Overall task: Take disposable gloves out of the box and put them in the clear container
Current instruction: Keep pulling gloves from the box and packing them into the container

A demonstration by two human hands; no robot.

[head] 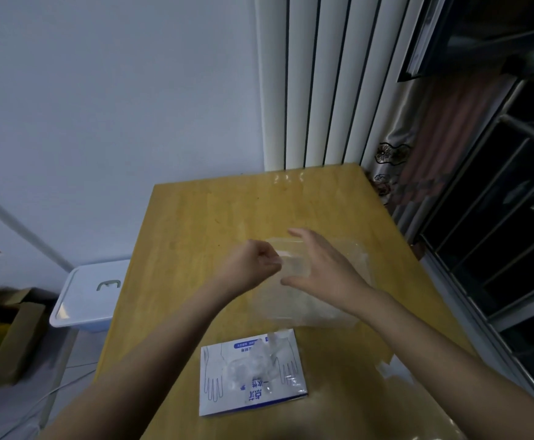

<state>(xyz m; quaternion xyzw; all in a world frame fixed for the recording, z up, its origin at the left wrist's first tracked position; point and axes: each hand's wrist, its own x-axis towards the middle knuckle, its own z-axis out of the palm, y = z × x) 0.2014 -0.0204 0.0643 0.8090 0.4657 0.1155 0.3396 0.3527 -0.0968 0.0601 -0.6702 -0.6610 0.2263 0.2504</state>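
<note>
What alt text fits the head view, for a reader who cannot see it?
Over a wooden table, a person's left hand pinches a clear glove at the clear container, against which the right hand lies spread open. The glove box lies flat nearer the person, clear gloves bulging from its opening.

Dim, bluish light; soft blur throughout (edges bow outward), faint tabletop (195, 223) glare.

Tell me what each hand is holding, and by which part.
The left hand pinches a thin, clear plastic disposable glove by its left edge. The right hand lies spread, fingers straight, over the clear plastic container; no grip shows.
</note>
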